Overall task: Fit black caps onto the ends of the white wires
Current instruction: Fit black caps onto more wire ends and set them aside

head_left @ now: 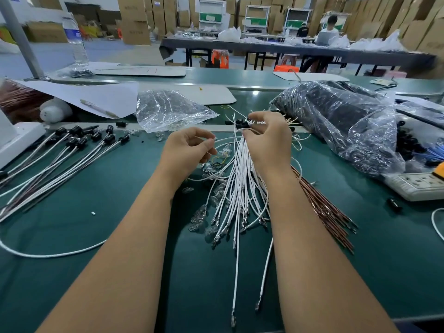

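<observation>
A loose bundle of white wires (236,179) fans out on the green mat between my forearms, metal terminals pointing toward me. My right hand (266,138) grips the far end of the bundle, and several black caps (241,123) sit at its fingertips. My left hand (189,150) is beside it, thumb and forefinger pinching one thin white wire that loops off to the right. Capped white wires (79,150) lie in a row at the left, their black caps (77,131) pointing away from me.
A clear plastic bag (168,109) lies behind my hands, and a big bag of black parts (341,116) fills the right. Copper-coloured wires (329,212) lie right of my right arm. A white power strip (418,186) sits at the right edge. Small glass bulbs (199,217) are scattered under the wires.
</observation>
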